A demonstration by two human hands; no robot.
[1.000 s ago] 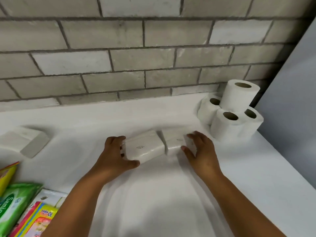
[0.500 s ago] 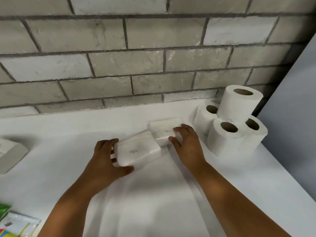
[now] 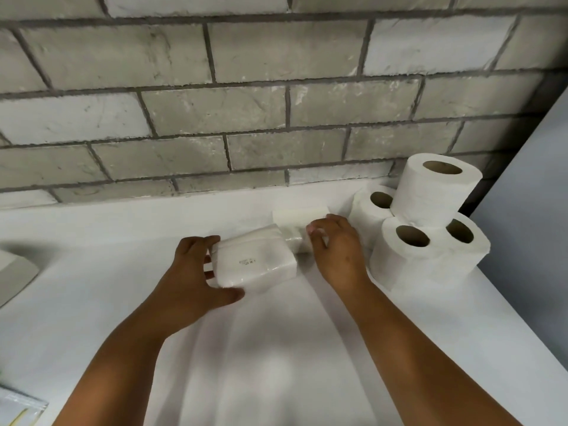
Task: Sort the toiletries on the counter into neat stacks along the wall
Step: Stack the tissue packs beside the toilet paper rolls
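Observation:
Two white tissue packs lie side by side on the white counter (image 3: 276,348). My left hand (image 3: 193,278) grips the nearer tissue pack (image 3: 255,261) at its left end, thumb in front and fingers behind. My right hand (image 3: 335,247) holds the farther tissue pack (image 3: 296,219), which sits closer to the brick wall (image 3: 276,118); the hand covers its right part. A stack of toilet rolls (image 3: 424,238) stands just right of my right hand, one roll on top of three.
A white pack (image 3: 15,272) lies at the left edge of the counter. The corner of a clear plastic packet (image 3: 18,407) shows at the bottom left. A grey panel (image 3: 534,226) closes off the right side behind the rolls.
Both hands have pushed the two tissue packs farther from me, toward the wall and the toilet rolls. The view has shifted right, and the coloured packets at the lower left have left it.

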